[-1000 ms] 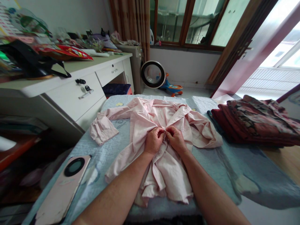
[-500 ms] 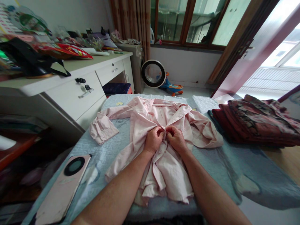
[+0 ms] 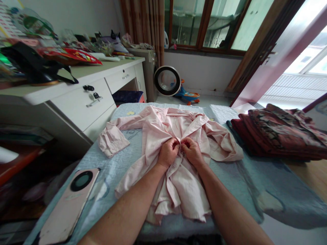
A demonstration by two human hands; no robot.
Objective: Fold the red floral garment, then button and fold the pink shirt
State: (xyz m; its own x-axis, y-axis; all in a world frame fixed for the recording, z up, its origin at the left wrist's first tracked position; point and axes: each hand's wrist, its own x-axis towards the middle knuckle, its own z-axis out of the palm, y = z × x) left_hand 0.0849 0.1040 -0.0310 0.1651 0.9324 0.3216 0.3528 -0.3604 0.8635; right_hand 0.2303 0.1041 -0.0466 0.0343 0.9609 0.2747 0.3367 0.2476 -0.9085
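Pale-pink cloth shirt [image 3: 187,183] nr far edge of light-blue cloth cover [image 3: 231,173], rm R; L hand [image 3: 168,153], R hand [image 3: 191,152] angled in, fingertips pinching shirtfront.

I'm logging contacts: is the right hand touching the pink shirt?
Touching. The head view shows the right hand pinching the front of the pink shirt.

Blue cloth [image 3: 237,180] carries pink shirt [image 3: 184,180], phone [image 3: 67,209], folded fabrics [image 3: 278,132].

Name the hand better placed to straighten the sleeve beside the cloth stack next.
Probably the right hand: it is nearer the sleeve, on the same side of the pink shirt. The left hand is farther. Both seem to pinch the shirt's front, so the right must let go first.
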